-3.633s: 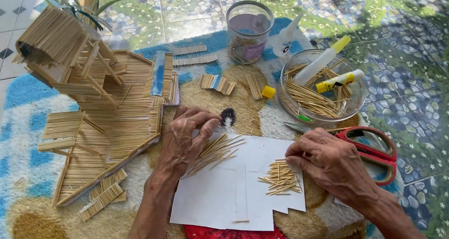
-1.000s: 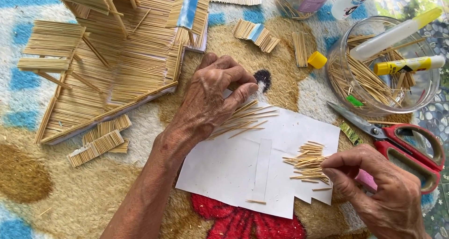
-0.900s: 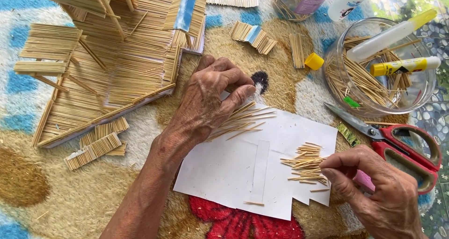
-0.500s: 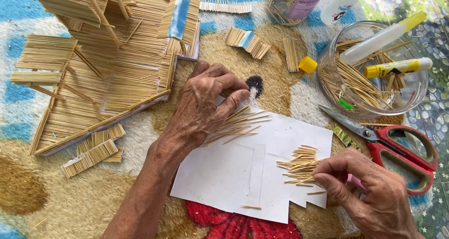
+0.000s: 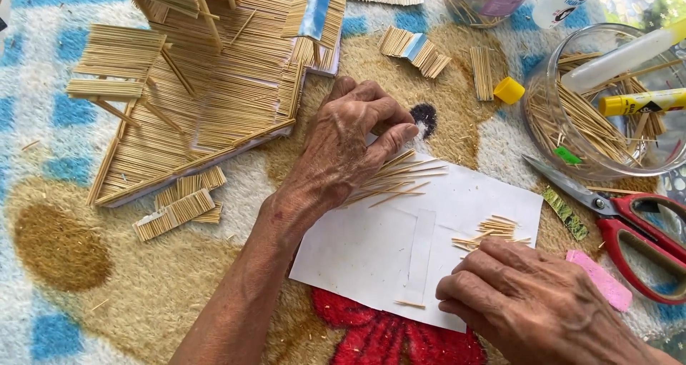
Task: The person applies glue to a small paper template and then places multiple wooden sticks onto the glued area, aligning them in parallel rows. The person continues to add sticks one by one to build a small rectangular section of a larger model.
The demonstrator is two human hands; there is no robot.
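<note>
My left hand [image 5: 346,147] is closed on a loose bundle of toothpicks [image 5: 404,179], its tips resting on the top edge of a white sheet of paper [image 5: 371,247]. My right hand [image 5: 529,304] lies fingers down on the paper's lower right part, next to a small pile of short toothpick pieces [image 5: 489,230]. A single toothpick piece [image 5: 409,304] lies near the paper's bottom edge. Whether the right fingers pinch a stick is hidden.
A toothpick model house [image 5: 207,86] stands at the upper left, with small toothpick panels [image 5: 179,208] beside it. A glass bowl [image 5: 607,100] holds toothpicks and glue sticks. Red-handled scissors [image 5: 629,222], a pink eraser [image 5: 600,279] and a yellow cap [image 5: 509,90] lie on the patterned mat [image 5: 107,279].
My right hand has slid left and down over the paper, now covering the lower edge of the short-stick pile. The left hand keeps its bundle in place. The view has shifted slightly.
</note>
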